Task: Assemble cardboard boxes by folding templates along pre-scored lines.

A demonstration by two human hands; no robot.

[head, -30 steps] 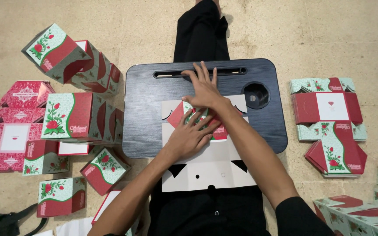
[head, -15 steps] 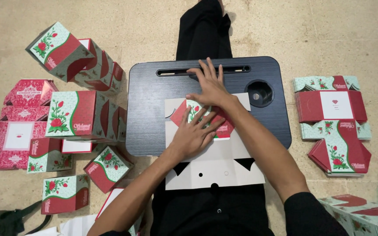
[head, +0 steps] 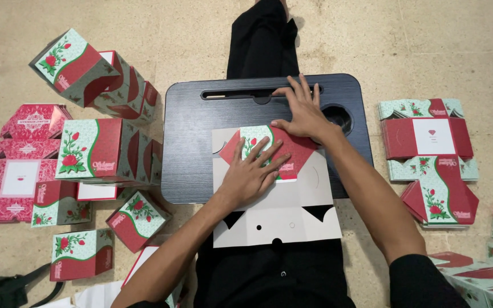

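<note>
A flat, unfolded cardboard box blank (head: 292, 214) lies white side up on a black lap tray (head: 192, 148) across my legs. Its top flap (head: 292, 145), red and mint green with a rose print, is folded over toward me. My left hand (head: 252, 174) presses flat on that flap with fingers spread. My right hand (head: 303, 111) rests flat at the flap's far right corner, fingers spread on the tray. Neither hand grips anything.
Several assembled red and green boxes (head: 101, 148) are heaped on the tiled floor at left, beside pink flat packs (head: 21, 165). A stack of flat blanks (head: 429, 142) lies at right, more boxes (head: 486, 274) at lower right. A dark strap (head: 7, 288) sits lower left.
My right hand slid rightward along the fold to the flap's far right corner. My left hand stays pressed on the folded flap.
</note>
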